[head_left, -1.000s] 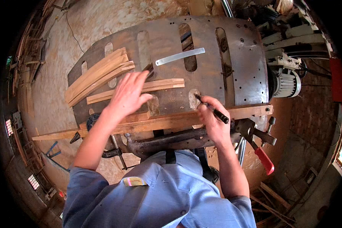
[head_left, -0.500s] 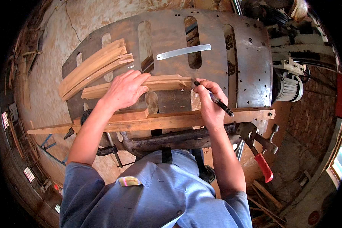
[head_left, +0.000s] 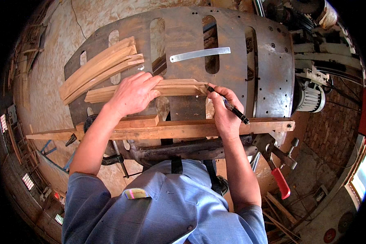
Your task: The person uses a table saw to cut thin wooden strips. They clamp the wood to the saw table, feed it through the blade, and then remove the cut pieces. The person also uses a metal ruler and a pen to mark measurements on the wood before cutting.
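Observation:
My left hand is closed over the middle of a shaped wooden strip that lies on the metal table, its thumb and fingers gripping the piece. In my right hand is a black marker pen, its upper end pointing toward the lower right. The pen's tip is at the strip's right end, where the fingers partly hide it. Beyond the strip lies a steel ruler. Several similar wooden pieces sit side by side to the left of the ruler.
The slotted metal table has a long wooden bar along its near edge, with a short wooden block against it. A C-clamp and a red-handled clamp stand at that edge. A motor is at the right.
The view has shifted slightly. My hands, the strip and the pen keep nearly the same places relative to each other.

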The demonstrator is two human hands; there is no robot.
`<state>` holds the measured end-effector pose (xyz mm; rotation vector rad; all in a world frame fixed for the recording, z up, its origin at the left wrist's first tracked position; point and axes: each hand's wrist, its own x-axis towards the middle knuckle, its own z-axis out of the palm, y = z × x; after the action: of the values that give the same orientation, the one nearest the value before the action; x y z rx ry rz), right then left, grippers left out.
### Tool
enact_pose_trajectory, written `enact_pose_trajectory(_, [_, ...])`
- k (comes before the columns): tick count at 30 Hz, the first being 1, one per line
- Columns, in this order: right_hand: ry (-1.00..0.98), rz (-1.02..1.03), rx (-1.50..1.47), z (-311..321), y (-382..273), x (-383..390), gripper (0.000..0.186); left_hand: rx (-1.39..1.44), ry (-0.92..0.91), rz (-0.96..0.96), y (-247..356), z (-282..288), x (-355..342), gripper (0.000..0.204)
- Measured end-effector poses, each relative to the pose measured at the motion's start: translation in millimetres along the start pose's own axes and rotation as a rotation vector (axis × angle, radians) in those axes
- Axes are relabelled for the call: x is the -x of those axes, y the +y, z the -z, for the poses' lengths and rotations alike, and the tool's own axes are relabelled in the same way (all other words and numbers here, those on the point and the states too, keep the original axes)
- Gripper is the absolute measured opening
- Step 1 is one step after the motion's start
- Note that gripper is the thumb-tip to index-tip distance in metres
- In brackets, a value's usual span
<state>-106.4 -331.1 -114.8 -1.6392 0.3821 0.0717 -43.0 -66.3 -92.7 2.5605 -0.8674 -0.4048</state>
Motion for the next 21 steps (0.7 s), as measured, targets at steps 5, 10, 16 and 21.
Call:
enact_pose_trajectory(5, [-0.006, 0.040, 0.060, 0.4, -3.1, -0.9, 0.011, 0.013, -0.013, 0.007, -1.5, -0.7, 0.6, 0.039])
enact_pose_trajectory(10, [-0.002, 0.019, 0.046, 0.2, 1.1, -1.4, 0.013, 0.010, -0.015, 0.019, -1.5, -1.7, 1.0, 0.039])
enact_pose_trajectory(16, [-0.002, -0.002, -0.001, 0.9, 3.7, -1.8, 0.017, 0.002, -0.022, 0.027, -0.7, -1.3, 0.3, 0.040])
enact_pose_trajectory(21, [-0.005, 0.003, 0.039, 0.7, 2.7, -2.2, 0.018, -0.008, -0.019, 0.020, -1.3, -1.6, -0.3, 0.038])
